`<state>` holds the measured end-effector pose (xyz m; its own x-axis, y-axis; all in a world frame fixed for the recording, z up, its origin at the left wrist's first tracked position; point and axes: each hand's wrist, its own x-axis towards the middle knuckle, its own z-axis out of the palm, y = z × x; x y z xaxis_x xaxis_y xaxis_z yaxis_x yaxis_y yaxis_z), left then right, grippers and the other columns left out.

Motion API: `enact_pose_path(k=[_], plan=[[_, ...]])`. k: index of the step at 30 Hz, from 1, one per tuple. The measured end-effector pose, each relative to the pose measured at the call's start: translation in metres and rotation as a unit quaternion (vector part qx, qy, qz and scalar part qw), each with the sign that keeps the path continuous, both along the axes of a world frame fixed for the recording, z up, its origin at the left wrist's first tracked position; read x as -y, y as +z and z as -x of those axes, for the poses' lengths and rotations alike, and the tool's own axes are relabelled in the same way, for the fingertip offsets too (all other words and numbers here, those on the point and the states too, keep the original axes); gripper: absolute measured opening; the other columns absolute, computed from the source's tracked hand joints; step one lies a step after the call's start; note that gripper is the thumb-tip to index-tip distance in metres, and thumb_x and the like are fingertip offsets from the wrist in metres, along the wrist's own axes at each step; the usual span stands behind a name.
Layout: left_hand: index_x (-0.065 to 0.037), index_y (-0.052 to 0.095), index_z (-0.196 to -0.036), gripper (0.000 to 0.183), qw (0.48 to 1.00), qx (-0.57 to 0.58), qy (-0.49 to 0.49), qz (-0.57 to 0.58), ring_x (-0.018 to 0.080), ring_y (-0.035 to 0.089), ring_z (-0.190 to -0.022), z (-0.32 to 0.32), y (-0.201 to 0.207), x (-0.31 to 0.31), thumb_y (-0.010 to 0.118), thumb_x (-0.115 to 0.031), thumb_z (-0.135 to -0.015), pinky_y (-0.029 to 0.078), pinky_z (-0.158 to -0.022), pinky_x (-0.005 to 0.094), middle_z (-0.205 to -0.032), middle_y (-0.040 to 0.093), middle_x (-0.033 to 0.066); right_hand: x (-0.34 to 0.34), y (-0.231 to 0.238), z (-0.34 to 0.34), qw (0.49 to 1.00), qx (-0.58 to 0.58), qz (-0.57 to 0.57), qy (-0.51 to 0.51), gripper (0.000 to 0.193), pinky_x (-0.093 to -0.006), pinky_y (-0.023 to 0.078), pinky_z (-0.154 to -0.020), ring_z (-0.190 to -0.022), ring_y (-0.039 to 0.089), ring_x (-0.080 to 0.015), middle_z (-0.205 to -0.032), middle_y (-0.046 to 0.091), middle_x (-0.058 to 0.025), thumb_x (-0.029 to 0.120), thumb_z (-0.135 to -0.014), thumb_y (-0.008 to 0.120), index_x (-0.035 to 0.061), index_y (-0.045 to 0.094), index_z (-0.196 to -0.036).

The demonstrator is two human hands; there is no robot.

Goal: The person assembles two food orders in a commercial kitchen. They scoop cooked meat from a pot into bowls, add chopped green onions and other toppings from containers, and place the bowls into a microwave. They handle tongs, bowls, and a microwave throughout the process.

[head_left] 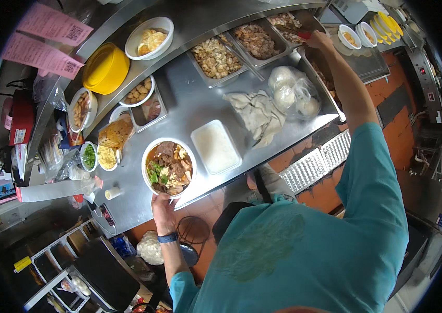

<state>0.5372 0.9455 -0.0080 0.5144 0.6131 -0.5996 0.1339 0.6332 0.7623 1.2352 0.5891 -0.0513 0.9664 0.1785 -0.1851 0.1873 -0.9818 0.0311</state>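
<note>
My left hand (163, 213) grips the near rim of a round white bowl (144, 166) on the steel counter. Chunks of brown meat, chopped greens, minced garlic and reddish broth fill it. Out at the far right, my right hand (319, 43) is closed on a red-handled utensil (303, 34); its working end lies over a steel pan of pale sliced food (285, 22), and its exact kind is unclear. Beside the bowl sits a rectangular white container (216, 147) with white contents. A crumpled cloth (256, 116) and a plastic bag of round white items (293, 93) lie farther right.
Steel pans of pale sliced food (215, 57) and shredded meat (256, 40) line the back, with a long metal utensil (247, 61) across them. Yellow bowls (105, 69) stand on the shelf. Small bowls of greens (89, 156) and garlic (107, 157) are at left. Pink slips (43, 55) hang upper left.
</note>
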Motion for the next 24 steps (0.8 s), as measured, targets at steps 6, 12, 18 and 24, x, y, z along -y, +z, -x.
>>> enact_pose_path(k=[6, 12, 18, 24], plan=[[0.000, 0.052, -0.120, 0.043, 1.000, 0.019, -0.004, 0.009, 0.0254, 0.065, -0.102, -0.075, 0.008, 0.065, 0.054, -0.005, -0.078, 0.059, -0.084, 0.0401, -0.113, 0.064, 0.0133, -0.012, 0.002, -0.046, 0.994, -0.092, 0.033, 0.047, 0.044, -0.0455, 0.050, -0.094, -0.115, 0.063, -0.0341, -0.120, 0.068, -0.0149, 0.044, -0.089, 0.058, 0.0149, 0.070, -0.119], [-0.001, 0.053, -0.123, 0.048, 0.999, 0.018, 0.023, 0.039, 0.0251, 0.064, -0.103, -0.138, -0.006, 0.149, 0.056, -0.006, -0.075, 0.059, -0.085, 0.0401, -0.115, 0.064, 0.0118, 0.071, 0.048, -0.094, 0.972, -0.090, 0.035, 0.213, 0.069, -0.0425, 0.050, -0.061, -0.072, 0.066, -0.0334, -0.078, 0.067, -0.0202, 0.068, -0.086, 0.055, 0.0004, 0.068, -0.083], [-0.002, 0.053, -0.127, 0.052, 0.999, 0.012, 0.031, 0.038, 0.0230, 0.066, -0.098, -0.192, -0.012, 0.218, 0.052, -0.005, -0.075, 0.060, -0.074, 0.0355, -0.115, 0.064, 0.0104, 0.090, 0.092, -0.095, 0.956, -0.241, 0.017, 0.165, 0.067, -0.0395, 0.038, -0.038, -0.040, 0.050, -0.0188, -0.054, 0.056, -0.0110, 0.058, -0.092, 0.054, 0.0000, 0.057, -0.059], [0.002, 0.057, -0.117, 0.043, 0.997, 0.009, 0.043, 0.068, 0.0247, 0.066, -0.097, -0.227, -0.022, 0.254, 0.051, 0.000, -0.074, 0.061, -0.076, 0.0396, -0.110, 0.065, 0.0134, 0.061, 0.079, -0.095, 0.943, -0.213, 0.091, 0.240, 0.061, -0.0357, 0.040, -0.040, -0.043, 0.051, -0.0170, -0.054, 0.056, -0.0081, 0.055, -0.091, 0.057, -0.0015, 0.062, -0.070]])
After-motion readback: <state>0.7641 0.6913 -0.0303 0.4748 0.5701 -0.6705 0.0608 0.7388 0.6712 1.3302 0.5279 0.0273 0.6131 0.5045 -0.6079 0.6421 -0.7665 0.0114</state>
